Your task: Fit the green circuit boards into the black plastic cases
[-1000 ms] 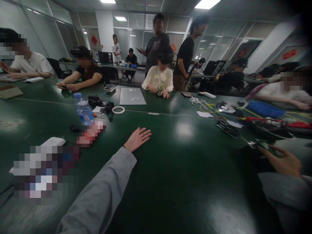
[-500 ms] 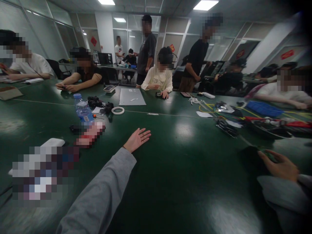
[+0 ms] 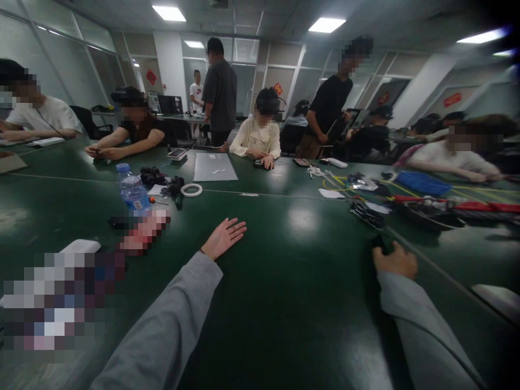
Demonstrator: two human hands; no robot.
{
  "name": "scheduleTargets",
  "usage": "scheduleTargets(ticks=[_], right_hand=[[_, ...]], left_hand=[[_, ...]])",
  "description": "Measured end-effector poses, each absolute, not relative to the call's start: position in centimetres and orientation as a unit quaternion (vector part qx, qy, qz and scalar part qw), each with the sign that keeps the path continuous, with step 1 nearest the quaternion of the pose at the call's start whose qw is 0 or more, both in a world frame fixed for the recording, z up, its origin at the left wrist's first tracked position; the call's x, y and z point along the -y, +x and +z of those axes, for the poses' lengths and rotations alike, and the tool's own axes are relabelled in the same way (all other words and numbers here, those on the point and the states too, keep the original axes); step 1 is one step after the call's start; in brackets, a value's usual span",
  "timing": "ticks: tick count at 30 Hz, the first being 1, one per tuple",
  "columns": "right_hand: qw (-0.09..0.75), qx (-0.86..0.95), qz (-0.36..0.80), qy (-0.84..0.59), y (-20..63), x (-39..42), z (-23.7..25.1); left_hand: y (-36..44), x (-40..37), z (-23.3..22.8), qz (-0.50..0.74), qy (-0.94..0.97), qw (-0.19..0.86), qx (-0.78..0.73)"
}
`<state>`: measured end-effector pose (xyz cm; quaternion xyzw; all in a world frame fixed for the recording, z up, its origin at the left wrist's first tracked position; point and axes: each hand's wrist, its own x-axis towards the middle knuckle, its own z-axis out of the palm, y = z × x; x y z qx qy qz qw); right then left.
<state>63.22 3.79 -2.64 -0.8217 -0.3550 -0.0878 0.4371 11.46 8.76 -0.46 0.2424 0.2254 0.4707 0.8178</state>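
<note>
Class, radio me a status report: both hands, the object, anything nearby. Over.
Left hand open, palm showing, holding nothing. Right hand curled at dark object, grip unclear. Black bundle just beyond it.

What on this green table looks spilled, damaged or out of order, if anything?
Beyond the right hand, a black bundle, blue item and white paper lie at mixed angles, looking untidy. No spill or damage is visible.

My right hand (image 3: pixel 395 261) registers blurred; the dark object (image 3: pixel 378 240) at its thumb is partly covered and too dim to identify. Both my grey sleeves (image 3: pixel 166 314) leave by the lower edge. Pixelation obscures the reddish item (image 3: pixel 143 234). The left edge truncates a tan box (image 3: pixel 10 162).
</note>
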Motion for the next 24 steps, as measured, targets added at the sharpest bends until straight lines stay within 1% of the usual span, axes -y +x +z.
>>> scheduleTargets(ticks=[2,4,6,9,12,16,21,24], right_hand=[[0.374,0.391,-0.087,-0.836,58.0,-5.5,-2.5],[0.341,0.481,-0.084,-0.803,52.0,-6.9,-2.4],[0.330,0.588,-0.071,-0.735,45.5,-7.5,-2.2],[0.333,0.726,-0.013,-0.602,36.1,-6.5,-1.9],[0.341,0.785,0.034,-0.516,29.5,-4.4,-1.7],[0.367,0.766,0.071,-0.524,26.6,-3.1,-1.7],[0.420,0.706,0.118,-0.559,27.6,-3.7,-1.8],[0.452,0.675,0.110,-0.572,27.9,-3.8,-1.5]], left_hand=[[11.6,-8.7,-0.5,0.479,0.249,0.807,-0.237],[11.8,-8.8,-0.7,0.504,0.262,0.783,-0.254],[12.1,-8.9,-1.0,0.536,0.275,0.750,-0.273],[12.4,-9.2,-1.4,0.559,0.285,0.721,-0.293],[12.8,-9.5,-1.7,0.586,0.279,0.699,-0.300],[13.0,-9.8,-1.8,0.615,0.273,0.681,-0.287],[13.0,-9.4,-1.6,0.613,0.298,0.678,-0.275],[13.1,-8.9,-1.2,0.608,0.297,0.680,-0.282]])
